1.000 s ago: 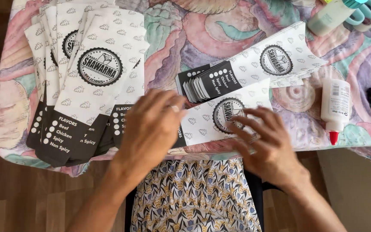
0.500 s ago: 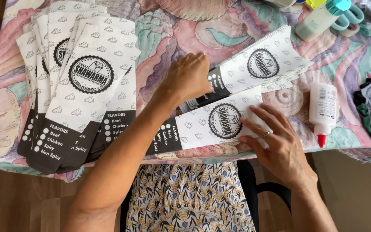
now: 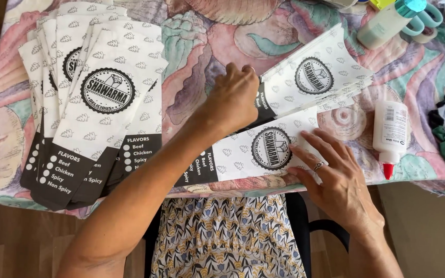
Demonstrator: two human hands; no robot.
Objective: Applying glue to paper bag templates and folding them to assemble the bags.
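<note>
Pinching edge of upper paper bag stack (image 3: 315,82) with my left hand (image 3: 235,98), fingers closed on it. My right hand (image 3: 336,172) flat, fingers spread, pressing single paper bag (image 3: 253,154) onto tabletop (image 3: 202,46). Glue bottle (image 3: 390,131) just right; big bag pile (image 3: 88,113) far left.

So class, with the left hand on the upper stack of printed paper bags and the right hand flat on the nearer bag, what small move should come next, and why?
Probably the left hand should draw one bag off the stack of flat bags. Its fingers sit at that stack's near end, while the right hand pins the nearer bag flat.
</note>
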